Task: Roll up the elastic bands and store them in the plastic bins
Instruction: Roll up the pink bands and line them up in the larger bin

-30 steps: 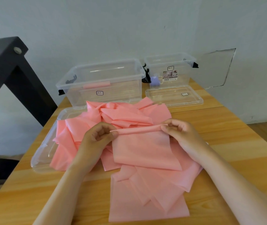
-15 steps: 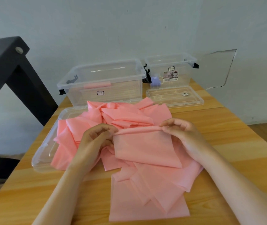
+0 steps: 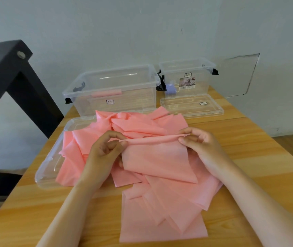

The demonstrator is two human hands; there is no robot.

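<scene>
A heap of pink elastic bands (image 3: 138,127) lies on the wooden table (image 3: 248,157), partly over a clear lid (image 3: 47,175). One pink band (image 3: 158,159) is lifted at its far edge, which is rolled into a thin tube. My left hand (image 3: 104,152) pinches the tube's left end and my right hand (image 3: 202,145) pinches its right end. The rest of that band trails toward me over the table. Behind the heap stands a large clear bin (image 3: 113,90) with one pink roll (image 3: 106,93) inside. A smaller clear bin (image 3: 186,75) stands to its right.
A second clear lid (image 3: 192,106) lies in front of the small bin. A small purple object (image 3: 170,88) sits between the bins. A black frame (image 3: 8,72) rises at the left. The wall is close behind the bins. The table's right edge drops to the floor.
The rolled far edge of the band has been turned over slightly between my fingers. Both hands stay at the band's two ends.
</scene>
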